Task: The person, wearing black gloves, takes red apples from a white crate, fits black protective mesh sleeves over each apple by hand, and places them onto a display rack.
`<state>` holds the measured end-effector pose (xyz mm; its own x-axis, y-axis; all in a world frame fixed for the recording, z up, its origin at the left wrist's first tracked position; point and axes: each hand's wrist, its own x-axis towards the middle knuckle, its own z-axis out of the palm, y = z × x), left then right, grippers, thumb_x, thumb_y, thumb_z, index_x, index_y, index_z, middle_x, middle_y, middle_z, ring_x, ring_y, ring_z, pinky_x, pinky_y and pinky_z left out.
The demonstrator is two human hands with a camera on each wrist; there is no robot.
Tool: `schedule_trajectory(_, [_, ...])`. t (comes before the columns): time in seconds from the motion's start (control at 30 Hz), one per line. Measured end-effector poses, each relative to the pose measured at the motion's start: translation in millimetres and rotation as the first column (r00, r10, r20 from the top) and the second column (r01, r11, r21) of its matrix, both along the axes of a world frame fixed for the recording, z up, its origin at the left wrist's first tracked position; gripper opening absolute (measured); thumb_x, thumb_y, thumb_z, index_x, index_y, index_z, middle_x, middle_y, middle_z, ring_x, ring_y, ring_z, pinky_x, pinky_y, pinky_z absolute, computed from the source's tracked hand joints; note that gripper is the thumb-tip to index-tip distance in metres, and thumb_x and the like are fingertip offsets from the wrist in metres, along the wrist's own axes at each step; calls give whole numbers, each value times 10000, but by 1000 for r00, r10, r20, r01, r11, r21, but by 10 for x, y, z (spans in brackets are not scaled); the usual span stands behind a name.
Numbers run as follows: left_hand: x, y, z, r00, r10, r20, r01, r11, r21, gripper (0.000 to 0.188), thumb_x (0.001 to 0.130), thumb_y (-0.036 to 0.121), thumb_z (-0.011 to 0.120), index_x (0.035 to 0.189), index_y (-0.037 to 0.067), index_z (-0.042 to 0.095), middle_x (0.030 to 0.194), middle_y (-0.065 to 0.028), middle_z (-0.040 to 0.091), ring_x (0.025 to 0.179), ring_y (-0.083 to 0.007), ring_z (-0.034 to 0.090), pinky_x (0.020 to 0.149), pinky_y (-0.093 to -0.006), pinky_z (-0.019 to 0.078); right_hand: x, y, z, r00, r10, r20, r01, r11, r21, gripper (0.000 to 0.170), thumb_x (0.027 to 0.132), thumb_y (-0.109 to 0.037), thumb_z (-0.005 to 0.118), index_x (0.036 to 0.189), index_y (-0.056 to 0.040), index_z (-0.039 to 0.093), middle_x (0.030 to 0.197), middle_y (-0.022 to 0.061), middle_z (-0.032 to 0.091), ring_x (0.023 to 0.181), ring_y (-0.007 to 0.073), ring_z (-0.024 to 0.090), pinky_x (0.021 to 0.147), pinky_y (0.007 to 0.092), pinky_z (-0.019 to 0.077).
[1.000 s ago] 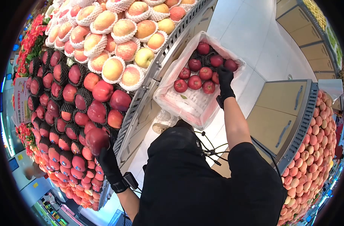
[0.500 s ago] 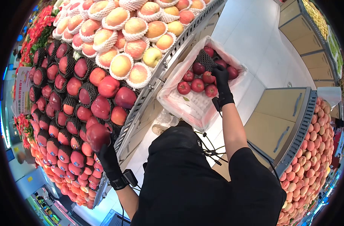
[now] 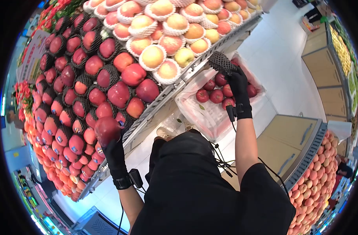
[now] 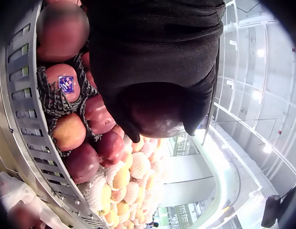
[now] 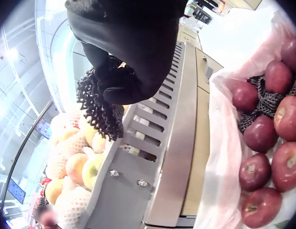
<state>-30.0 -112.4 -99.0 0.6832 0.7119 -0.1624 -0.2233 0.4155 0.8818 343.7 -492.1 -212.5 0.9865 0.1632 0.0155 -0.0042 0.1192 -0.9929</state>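
Observation:
My left hand [image 3: 115,150], in a black glove, holds a dark red apple [image 3: 107,131] above the sloped display of red apples. In the left wrist view the fingers curl round that apple [image 4: 155,112] from both sides. A black foam net sleeve [image 3: 221,62] is pinched in my gloved right hand [image 3: 238,84], raised over the lined crate's back left edge. The right wrist view shows the mesh sleeve [image 5: 101,102] hanging from the bent fingers beside the slotted display rail. Below the right hand, several red apples [image 3: 216,96] lie in the crate [image 3: 204,121].
Peach-coloured fruit in white foam nets [image 3: 152,56] fills the display's upper part. A grey slotted rail [image 3: 147,113] edges it. Another stand with peaches [image 3: 310,184] and wooden cabinets [image 3: 290,137] is to the right. Cables [image 3: 225,162] hang near my waist.
My right hand has lifted the black net sleeve out of the crate, up and towards the display. My left hand keeps hold of its apple. The head view has shifted.

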Motion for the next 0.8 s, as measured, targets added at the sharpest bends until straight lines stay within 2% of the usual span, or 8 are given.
schedule_trajectory(0.17, [-20, 98, 43, 1000, 13, 15, -13, 1000, -4, 476, 769, -14, 606, 1235, -8, 509, 1227, -158, 544, 1132, -287, 554, 992, -423, 458, 41, 243, 340, 977, 41, -209, 10, 970, 241, 231, 783, 5, 536, 996, 38, 619, 963, 91, 631, 836, 178, 614, 734, 299, 513])
schedule_trajectory(0.23, [-121, 258, -83, 942, 118, -315, 141, 713, 687, 368, 765, -37, 625, 1129, -8, 580, 1146, -147, 595, 1053, -270, 597, 924, -381, 489, 22, 275, 352, 998, 37, -44, -36, 999, 13, 224, 769, 0, 581, 986, 29, 629, 961, 102, 636, 833, 199, 616, 737, 316, 503])
schedule_trajectory(0.3, [-116, 301, -38, 888, 288, -358, 261, 326, 909, 232, 753, -73, 663, 973, 0, 659, 1032, -126, 652, 949, -249, 639, 847, -339, 507, 1, 327, 312, 960, 114, 255, -16, 934, -356, 232, 747, -5, 634, 978, 14, 643, 958, 116, 638, 837, 224, 619, 745, 334, 496])
schedule_trajectory(0.43, [-278, 424, -103, 881, 219, -420, 291, 448, 845, 292, 780, -59, 648, 1067, -12, 614, 1054, -126, 628, 959, -248, 624, 850, -339, 500, -291, 745, 835, 953, 121, 278, 29, 876, -481, 278, 720, -6, 707, 995, -15, 670, 959, 129, 631, 884, 263, 631, 762, 354, 504])
schedule_trajectory(0.53, [-270, 460, 1, 941, 145, -307, 77, 789, 609, 302, 802, -44, 639, 1099, -16, 595, 1120, -138, 590, 1002, -252, 604, 872, -335, 485, -453, 1062, 1080, 876, 200, 439, 75, 842, -534, 284, 741, 4, 702, 1021, -21, 667, 988, 122, 628, 892, 241, 636, 748, 328, 520])
schedule_trajectory(0.67, [-395, 714, -188, 957, 78, -278, 116, 779, 617, 438, 817, -38, 604, 1242, -2, 506, 1162, -128, 562, 1045, -234, 581, 895, -347, 470, -655, 1455, 1308, 853, 308, 422, -5, 812, -583, 213, 772, 25, 662, 985, 23, 645, 962, 110, 618, 859, 190, 632, 715, 289, 539])
schedule_trajectory(0.73, [-356, 725, -40, 995, 55, -78, -29, 953, 302, 534, 792, -4, 620, 1299, 24, 457, 1150, -107, 571, 1053, -214, 577, 877, -334, 479, -669, 1688, 1307, 972, 235, -14, -233, 970, 73, 187, 792, 19, 592, 976, 38, 623, 943, 99, 631, 796, 167, 633, 736, 298, 543])
schedule_trajectory(0.8, [-378, 739, 155, 995, 67, 74, -66, 998, -11, 561, 776, 19, 644, 1305, 35, 458, 1146, -100, 575, 1058, -208, 575, 864, -328, 485, -779, 1907, 1381, 955, 245, -170, -219, 963, 159, 207, 798, 16, 563, 998, 40, 610, 943, 93, 639, 770, 157, 631, 744, 295, 543])
